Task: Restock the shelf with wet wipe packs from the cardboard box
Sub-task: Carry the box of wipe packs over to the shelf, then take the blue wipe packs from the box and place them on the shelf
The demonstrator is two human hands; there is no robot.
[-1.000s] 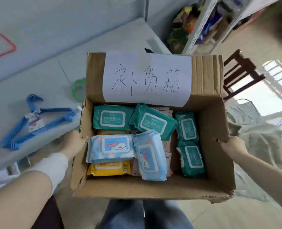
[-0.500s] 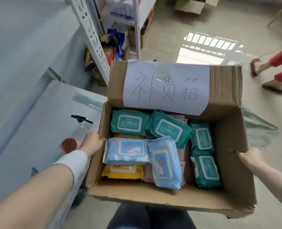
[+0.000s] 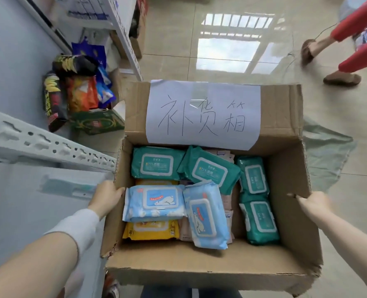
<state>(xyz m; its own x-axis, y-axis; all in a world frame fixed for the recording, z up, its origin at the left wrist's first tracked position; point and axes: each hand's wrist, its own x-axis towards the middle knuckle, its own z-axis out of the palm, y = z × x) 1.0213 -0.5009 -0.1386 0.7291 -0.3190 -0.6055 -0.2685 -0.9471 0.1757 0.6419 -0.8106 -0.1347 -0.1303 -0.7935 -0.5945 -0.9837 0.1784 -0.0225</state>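
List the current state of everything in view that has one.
cardboard box, open, carried.
left grip, holds box's left wall.
right grip, holds box's right wall.
teal wipe packs, four, lids closed, in box.
blue wipe packs, two, lids closed, on top.
yellow wipe pack, partly under a blue pack.

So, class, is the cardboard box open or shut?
Open: the cardboard box has its far flap standing up, and the wipe packs inside are in plain view from above.
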